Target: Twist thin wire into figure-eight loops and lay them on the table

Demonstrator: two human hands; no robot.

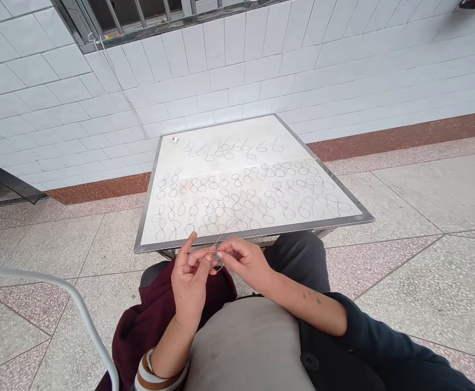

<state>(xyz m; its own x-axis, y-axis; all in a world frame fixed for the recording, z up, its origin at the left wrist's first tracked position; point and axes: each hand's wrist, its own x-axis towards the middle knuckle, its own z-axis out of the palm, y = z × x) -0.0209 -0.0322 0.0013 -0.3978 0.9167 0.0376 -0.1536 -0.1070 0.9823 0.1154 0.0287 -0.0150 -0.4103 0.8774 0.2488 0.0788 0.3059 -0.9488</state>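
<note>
In front of my lap, both hands work on one thin wire (220, 238), bent into a loop that rises above the fingertips, with a curved part hanging below. My left hand (191, 277) pinches it between thumb and fingers, the index finger raised apart. From the other side, my right hand (248, 262) grips the wire with thumb and fingertips, close against the left thumb. Their exact grip is too small to make out. Beyond them, on the white table (229, 124), lie many thin figure-eight wire loops (279, 190) in rows. At the back are several pieces shaped like a six (263, 147).
A small white and red object (175, 140) sits at the table's far left corner. Behind stands a tiled wall (221, 81) with a barred window (139, 16). A grey curved tube (70, 288) is at my left. Dark red cloth (139, 320) covers my left leg.
</note>
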